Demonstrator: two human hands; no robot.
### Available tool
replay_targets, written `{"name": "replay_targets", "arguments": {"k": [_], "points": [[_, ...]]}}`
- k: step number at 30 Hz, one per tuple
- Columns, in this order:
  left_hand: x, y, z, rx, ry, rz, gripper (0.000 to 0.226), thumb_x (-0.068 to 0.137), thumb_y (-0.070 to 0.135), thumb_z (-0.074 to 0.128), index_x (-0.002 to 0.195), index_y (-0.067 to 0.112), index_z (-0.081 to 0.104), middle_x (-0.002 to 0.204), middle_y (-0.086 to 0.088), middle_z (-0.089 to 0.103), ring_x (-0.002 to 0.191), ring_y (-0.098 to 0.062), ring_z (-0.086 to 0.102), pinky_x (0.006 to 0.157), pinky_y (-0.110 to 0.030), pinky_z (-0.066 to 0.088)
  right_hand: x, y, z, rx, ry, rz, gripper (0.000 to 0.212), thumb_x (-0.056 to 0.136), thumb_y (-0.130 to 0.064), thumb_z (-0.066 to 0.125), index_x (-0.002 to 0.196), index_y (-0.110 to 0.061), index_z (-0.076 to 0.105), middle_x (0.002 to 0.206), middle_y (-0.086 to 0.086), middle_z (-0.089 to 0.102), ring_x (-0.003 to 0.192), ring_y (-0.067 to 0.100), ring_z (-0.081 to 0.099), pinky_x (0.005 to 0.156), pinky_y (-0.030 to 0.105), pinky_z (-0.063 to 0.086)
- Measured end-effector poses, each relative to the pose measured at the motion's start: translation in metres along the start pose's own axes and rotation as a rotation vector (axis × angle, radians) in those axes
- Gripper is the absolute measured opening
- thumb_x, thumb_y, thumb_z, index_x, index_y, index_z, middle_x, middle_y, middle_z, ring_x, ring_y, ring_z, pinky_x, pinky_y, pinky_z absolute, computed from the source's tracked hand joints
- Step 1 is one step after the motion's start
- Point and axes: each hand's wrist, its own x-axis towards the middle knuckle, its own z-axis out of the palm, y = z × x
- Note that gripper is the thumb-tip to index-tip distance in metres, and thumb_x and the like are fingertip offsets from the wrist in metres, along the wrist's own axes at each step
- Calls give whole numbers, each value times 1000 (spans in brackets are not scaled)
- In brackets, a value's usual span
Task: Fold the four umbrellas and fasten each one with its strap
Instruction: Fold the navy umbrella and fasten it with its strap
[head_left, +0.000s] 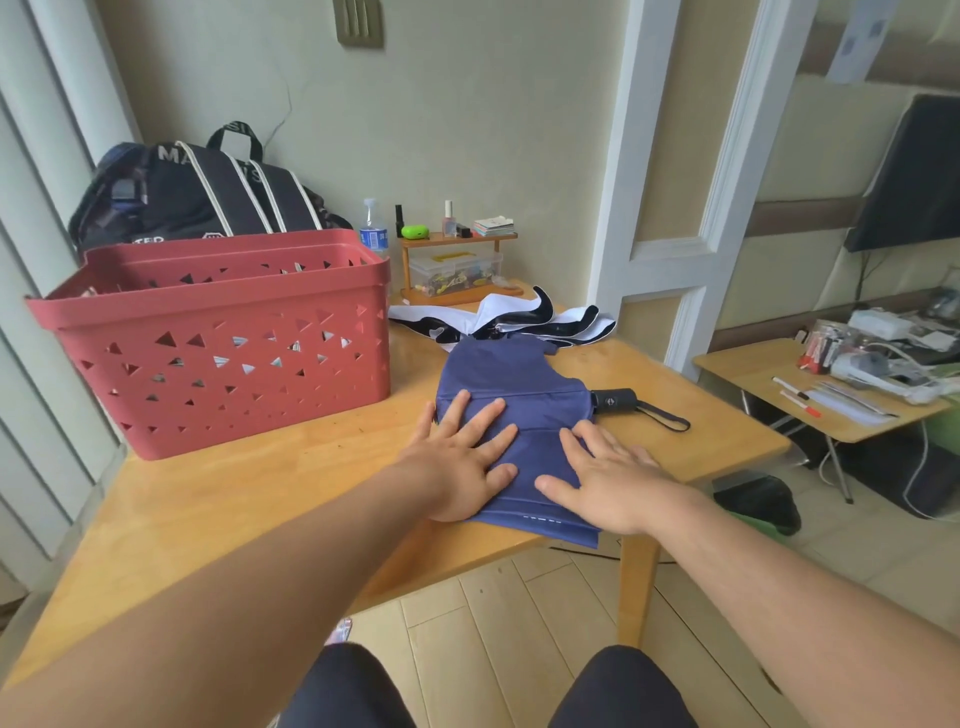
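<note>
Blue umbrella (514, 415) flat on the surface (260, 493), directly under both palms, long axis running from near edge out toward black handle (615, 401) at far right. Left hand (462, 457) and right hand (608, 483) equally near, fingers (488, 415) straight and spread, pressing the canopy flat, gripping nothing. Likely next: rolling the fabric toward the handle. Black-and-white umbrella (519, 319) just beyond, not yet folded.
</note>
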Motion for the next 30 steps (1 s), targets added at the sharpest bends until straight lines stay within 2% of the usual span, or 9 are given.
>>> {"name": "replay_targets", "arguments": {"k": [8,10,12,14,15,19,25,28,30], "points": [[-23,-29,2,63,-61,-66,77,89,87,1,158,55,-13,167,14,-33,152,-36,-34,121,-63,-18,-15,6,-13,0,-94,10,98,89,-88,19,165,-33,-8,169,-21,-20,159,20,-15,128,54,5],[-22,-28,1,67,-55,-64,79,88,88,1,158,56,-12,167,13,-32,153,-36,-32,121,-64,-17,-11,6,-31,-36,-149,37,88,94,-81,33,166,-32,15,172,-16,1,159,30,5,125,52,20],[-21,-29,-1,69,-65,-62,79,87,89,2,158,56,-12,167,13,-32,153,-36,-32,121,-64,-17,-7,-6,-50,-26,-31,28,44,103,-57,42,129,-27,60,150,0,49,131,33,46,104,44,44],[-20,-30,-2,62,-71,-62,80,86,90,3,157,57,-12,167,14,-33,153,-36,-32,121,-65,-17,-1,-26,-56,29,275,-50,25,104,-37,41,91,-26,58,120,4,65,110,31,58,83,39,48],[-20,-30,-1,57,-75,-67,80,86,90,3,157,57,-12,167,14,-33,153,-36,-32,121,-65,-16,1,-38,-53,78,383,-111,24,105,-34,41,100,-25,63,124,3,65,117,31,58,87,40,49],[-22,-29,3,11,-89,-75,83,85,92,3,157,56,-14,165,15,-35,153,-35,-33,122,-64,-16,-1,-54,-17,107,102,-254,66,106,-59,31,164,-29,21,173,-15,6,160,18,3,127,51,15],[-24,-33,7,-66,-75,-64,86,84,93,6,159,54,-11,167,16,-33,154,-32,-31,123,-61,-16,-1,-32,6,-1,28,-129,80,93,-83,8,161,-46,-11,163,-30,-28,157,15,-23,127,56,-3],[-16,-37,-11,-134,92,-34,76,89,88,14,154,55,34,171,13,18,159,-29,12,126,-57,8,1,-34,7,-17,28,-130,71,94,-82,9,157,-56,-13,162,-30,-30,156,17,-24,126,57,-4],[1,-43,-26,-225,326,-44,56,94,73,30,126,45,67,139,14,61,133,-23,54,111,-46,39,2,-32,8,-8,27,-141,66,94,-81,8,154,-62,-13,162,-30,-30,156,17,-25,126,58,-5]]}}
